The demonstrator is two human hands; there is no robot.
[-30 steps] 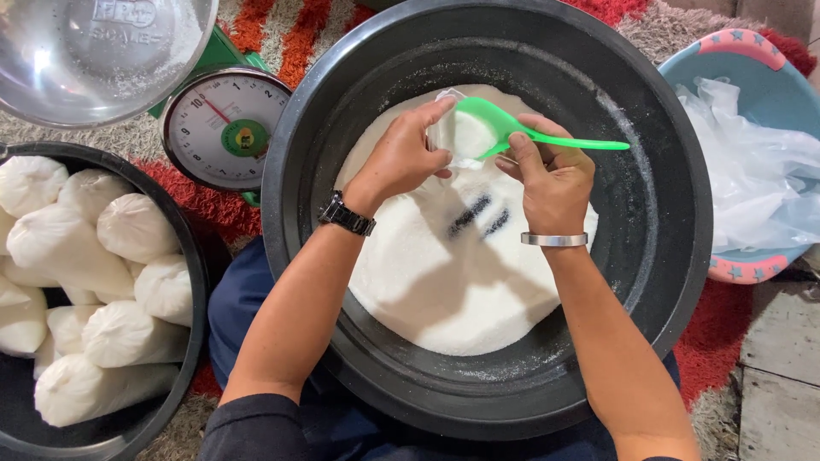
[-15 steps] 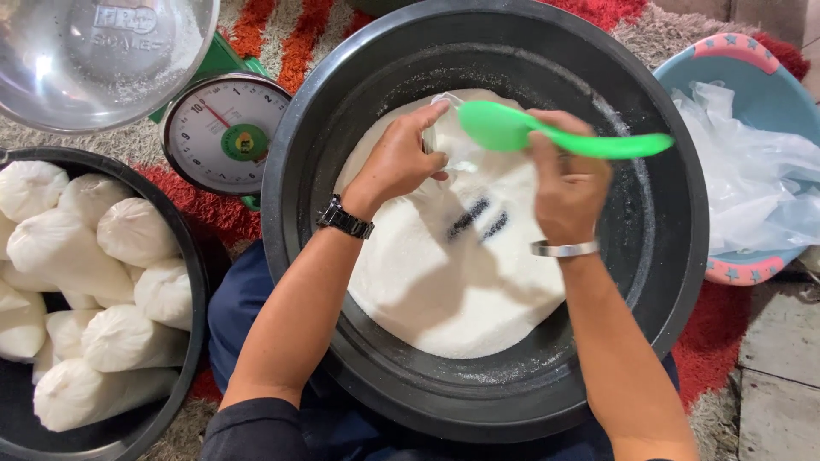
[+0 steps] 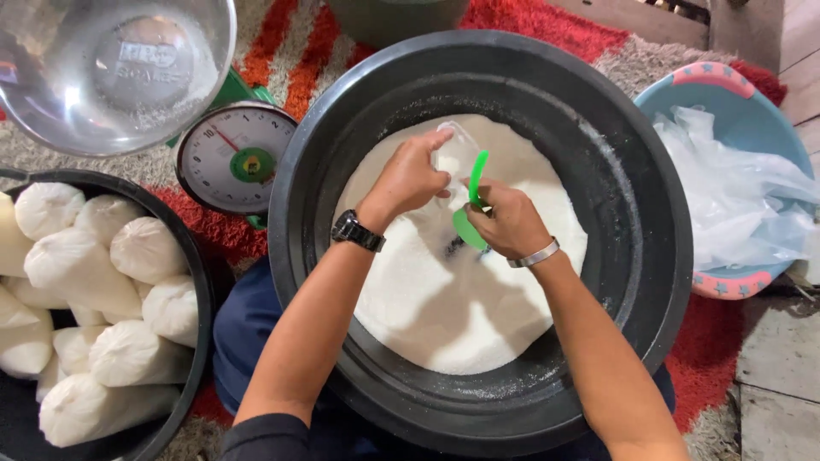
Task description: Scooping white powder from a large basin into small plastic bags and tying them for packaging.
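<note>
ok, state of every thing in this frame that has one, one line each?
large black plastic tub: partly filled with white granules
clear plastic bag: held open by left hand
green plastic scoop: gripped by right hand, tilted at the bag mouth
dial kitchen scale: pan off, nothing on it
steel bowl: empty
black basin: packed with filled white bags
blue basin: holds loose empty bags

Home floor setup used for small-scale food packing: red shag rug (image 3: 530,21) over bare boards, dial kitchen scale (image 3: 237,156), big black tub (image 3: 641,256) of white grain, basin of filled bags (image 3: 102,316), blue basin of plastic bags (image 3: 735,192).
</note>
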